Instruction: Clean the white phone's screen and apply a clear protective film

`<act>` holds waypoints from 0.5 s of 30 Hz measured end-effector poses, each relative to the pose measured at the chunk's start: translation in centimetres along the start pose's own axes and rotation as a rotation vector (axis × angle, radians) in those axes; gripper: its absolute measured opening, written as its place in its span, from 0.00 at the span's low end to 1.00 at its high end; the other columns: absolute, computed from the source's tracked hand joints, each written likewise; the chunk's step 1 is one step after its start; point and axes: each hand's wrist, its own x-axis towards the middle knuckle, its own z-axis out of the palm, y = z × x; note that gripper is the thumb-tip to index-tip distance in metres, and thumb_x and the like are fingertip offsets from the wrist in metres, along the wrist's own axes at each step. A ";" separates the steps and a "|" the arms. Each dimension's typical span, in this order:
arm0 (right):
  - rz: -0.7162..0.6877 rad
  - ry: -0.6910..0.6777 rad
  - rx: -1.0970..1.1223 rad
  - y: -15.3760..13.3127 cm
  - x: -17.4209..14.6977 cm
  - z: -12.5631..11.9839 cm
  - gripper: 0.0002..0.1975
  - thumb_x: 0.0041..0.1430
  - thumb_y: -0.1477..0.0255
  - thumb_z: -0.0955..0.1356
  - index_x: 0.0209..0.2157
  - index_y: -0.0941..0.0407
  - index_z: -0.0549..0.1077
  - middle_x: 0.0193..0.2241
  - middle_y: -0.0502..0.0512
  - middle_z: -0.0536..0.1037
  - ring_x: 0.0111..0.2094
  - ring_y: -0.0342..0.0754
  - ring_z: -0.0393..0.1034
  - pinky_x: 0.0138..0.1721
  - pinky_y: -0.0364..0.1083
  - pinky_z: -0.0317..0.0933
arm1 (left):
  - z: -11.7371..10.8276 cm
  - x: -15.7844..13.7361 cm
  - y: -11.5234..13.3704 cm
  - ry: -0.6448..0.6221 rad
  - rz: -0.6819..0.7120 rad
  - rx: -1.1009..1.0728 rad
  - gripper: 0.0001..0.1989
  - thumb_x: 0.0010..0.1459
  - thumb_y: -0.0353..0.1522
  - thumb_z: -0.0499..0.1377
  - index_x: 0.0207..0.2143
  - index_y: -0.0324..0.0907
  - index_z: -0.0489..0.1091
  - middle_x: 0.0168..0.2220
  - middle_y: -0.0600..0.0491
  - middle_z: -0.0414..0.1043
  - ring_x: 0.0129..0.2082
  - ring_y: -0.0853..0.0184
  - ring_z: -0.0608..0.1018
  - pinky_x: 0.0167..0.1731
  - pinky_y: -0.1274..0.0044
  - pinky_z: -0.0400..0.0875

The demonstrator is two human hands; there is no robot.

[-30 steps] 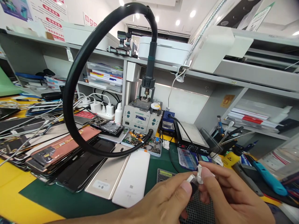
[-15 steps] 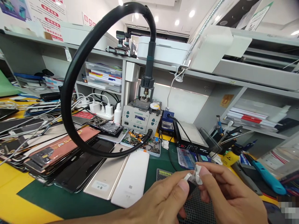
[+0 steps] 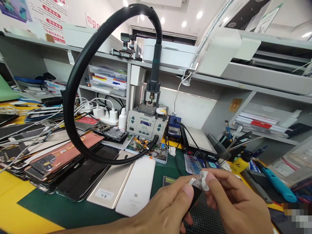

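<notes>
My left hand [image 3: 168, 203] is closed around a small dark, flat piece [image 3: 196, 194] with a pale grey end; most of it is covered by the fingers, and I cannot make out its kind. Between the thumb and fingers of my right hand [image 3: 237, 203] is pinched a crumpled white tissue [image 3: 204, 182], pressed at the pale end of the piece. Both hands are close together above a dark perforated mat [image 3: 212, 213]. Left of them, a white phone back [image 3: 136, 191] and a gold phone back [image 3: 109, 182] lie on the green mat [image 3: 70, 208].
A thick black hose [image 3: 69, 84] loops up from the hot air station [image 3: 147, 125]. In front of it sits a tray of small parts [image 3: 146, 149]. Stacked phone screens [image 3: 65, 152] fill the left. To the right are a heating plate [image 3: 200, 139] and a blue-handled tool [image 3: 280, 185].
Both hands have shifted slightly left, together with the dark piece and the tissue. The tissue still touches the pale end, at a slightly changed angle.
</notes>
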 end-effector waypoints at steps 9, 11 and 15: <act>-0.052 0.042 -0.024 -0.2 -0.1 0.2 0.11 0.59 0.61 0.70 0.35 0.55 0.79 0.16 0.48 0.75 0.15 0.44 0.70 0.16 0.36 0.67 | -0.2 -0.2 0.3 0.002 0.007 -0.006 0.43 0.61 0.61 0.37 0.67 0.45 0.55 0.33 0.50 0.69 0.27 0.67 0.69 0.32 0.73 0.68; -0.045 0.033 -0.007 -0.3 0.0 0.2 0.11 0.59 0.62 0.70 0.35 0.55 0.79 0.15 0.47 0.75 0.15 0.44 0.69 0.17 0.37 0.67 | -0.1 -0.3 0.3 0.001 0.000 -0.013 0.44 0.61 0.62 0.37 0.67 0.45 0.55 0.33 0.50 0.69 0.27 0.67 0.69 0.32 0.72 0.68; -0.045 0.013 0.018 -0.2 0.1 0.3 0.10 0.60 0.63 0.70 0.36 0.55 0.78 0.15 0.47 0.74 0.15 0.44 0.69 0.17 0.37 0.67 | -0.1 -0.3 0.3 -0.006 0.008 -0.025 0.44 0.61 0.62 0.37 0.67 0.44 0.55 0.34 0.50 0.69 0.27 0.66 0.69 0.32 0.72 0.69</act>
